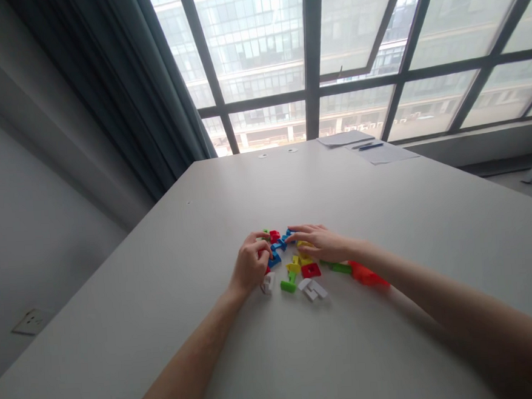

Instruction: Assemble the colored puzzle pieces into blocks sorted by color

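Small colourful plastic building pieces lie in a loose pile on the white table. My left hand (251, 262) is at the pile's left side, fingers bent and apart around a blue piece (274, 259) and red bits partly hidden by it. Stretched over the pile from the right is my right hand (326, 244), its fingers spread above blue pieces (290, 234) and a yellow piece (305, 259). Nearer me are a red block (310, 270), a green piece (288, 285) and white pieces (313, 289). Whether the fingertips press on any piece is too small to tell.
Under my right forearm lies an orange-red item (366, 275), partly covered. Papers (346, 138) and a pen (371, 146) rest at the table's (229, 196) far right. Beyond the far edge are windows (259, 42), with a dark curtain (149, 98) on the left.
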The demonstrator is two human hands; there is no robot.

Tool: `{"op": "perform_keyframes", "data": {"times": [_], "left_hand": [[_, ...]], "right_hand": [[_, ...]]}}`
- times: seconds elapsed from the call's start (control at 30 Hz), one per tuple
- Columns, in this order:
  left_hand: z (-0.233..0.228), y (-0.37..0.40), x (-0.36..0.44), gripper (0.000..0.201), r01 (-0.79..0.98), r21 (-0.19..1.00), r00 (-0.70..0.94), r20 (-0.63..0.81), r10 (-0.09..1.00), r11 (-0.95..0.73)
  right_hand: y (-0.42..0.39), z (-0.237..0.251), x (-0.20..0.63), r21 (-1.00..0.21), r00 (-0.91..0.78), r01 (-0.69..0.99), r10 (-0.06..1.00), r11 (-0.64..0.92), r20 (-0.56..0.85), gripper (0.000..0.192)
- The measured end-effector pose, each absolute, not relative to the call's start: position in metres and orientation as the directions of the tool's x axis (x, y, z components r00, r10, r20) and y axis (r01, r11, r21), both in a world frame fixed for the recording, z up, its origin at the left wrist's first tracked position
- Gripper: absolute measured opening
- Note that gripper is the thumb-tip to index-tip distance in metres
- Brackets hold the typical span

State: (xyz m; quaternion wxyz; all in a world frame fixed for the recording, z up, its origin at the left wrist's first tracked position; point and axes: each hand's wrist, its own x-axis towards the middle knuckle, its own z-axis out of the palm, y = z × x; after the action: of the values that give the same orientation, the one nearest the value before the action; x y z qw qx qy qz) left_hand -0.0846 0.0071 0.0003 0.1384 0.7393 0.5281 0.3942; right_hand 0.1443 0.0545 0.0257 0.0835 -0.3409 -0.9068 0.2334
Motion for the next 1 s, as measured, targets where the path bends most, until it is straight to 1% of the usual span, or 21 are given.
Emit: {"op": "perform_keyframes", "data": {"times": [0.1,0.17,0.3,0.37,0.43,0.5,0.57,0.63,0.73,0.8,0.9,1.0], "left_hand": [[-0.004,0.011,-0.087,0.023,0.734,0.616,-0.009,0.43,0.903,-0.286],[-0.006,0.013,-0.088,0.022,0.753,0.611,-0.066,0.441,0.895,-0.245],[-0.008,0.016,-0.088,0.017,0.75,0.618,-0.091,0.451,0.888,-0.236],[-0.007,0.016,-0.087,0.024,0.723,0.651,-0.075,0.405,0.911,-0.229],[-0.006,0.014,-0.086,0.033,0.679,0.69,-0.009,0.346,0.938,-0.248],[-0.004,0.013,-0.085,0.04,0.634,0.715,0.095,0.306,0.947,-0.294],[-0.002,0.011,-0.086,0.046,0.61,0.723,0.18,0.273,0.945,-0.325],[0.0,0.009,-0.087,0.047,0.623,0.704,0.23,0.252,0.94,-0.341],[0.003,0.006,-0.087,0.04,0.697,0.603,0.294,0.255,0.921,-0.389],[0.007,0.002,-0.082,0.037,0.741,0.503,0.367,0.252,0.896,-0.445],[0.018,-0.008,-0.068,0.042,0.757,0.394,0.481,0.205,0.853,-0.521],[0.027,-0.02,-0.05,0.047,0.718,0.341,0.596,0.151,0.789,-0.607]], "right_hand": [[0.042,0.029,0.154,-0.5,-0.769,0.564,0.639,0.658,-0.027,0.043],[0.031,0.03,0.163,-0.504,-0.755,0.581,0.654,0.639,-0.042,0.043],[0.007,0.03,0.174,-0.498,-0.723,0.617,0.689,0.609,-0.053,0.046],[-0.002,0.03,0.172,-0.495,-0.743,0.599,0.667,0.63,-0.05,0.046],[-0.005,0.031,0.167,-0.507,-0.775,0.56,0.631,0.656,-0.04,0.047],[-0.003,0.031,0.162,-0.53,-0.786,0.527,0.619,0.664,-0.007,0.049],[0.001,0.032,0.159,-0.536,-0.757,0.531,0.652,0.657,0.049,0.05],[0.005,0.033,0.162,-0.508,-0.702,0.568,0.703,0.647,0.111,0.047],[0.002,0.034,0.176,-0.422,-0.641,0.648,0.753,0.634,0.149,0.041],[-0.006,0.033,0.19,-0.365,-0.626,0.689,0.768,0.626,0.135,0.043],[-0.022,0.028,0.213,-0.317,-0.61,0.734,0.788,0.601,0.081,0.053],[-0.034,0.016,0.232,-0.307,-0.612,0.745,0.79,0.593,0.04,0.054]]}}
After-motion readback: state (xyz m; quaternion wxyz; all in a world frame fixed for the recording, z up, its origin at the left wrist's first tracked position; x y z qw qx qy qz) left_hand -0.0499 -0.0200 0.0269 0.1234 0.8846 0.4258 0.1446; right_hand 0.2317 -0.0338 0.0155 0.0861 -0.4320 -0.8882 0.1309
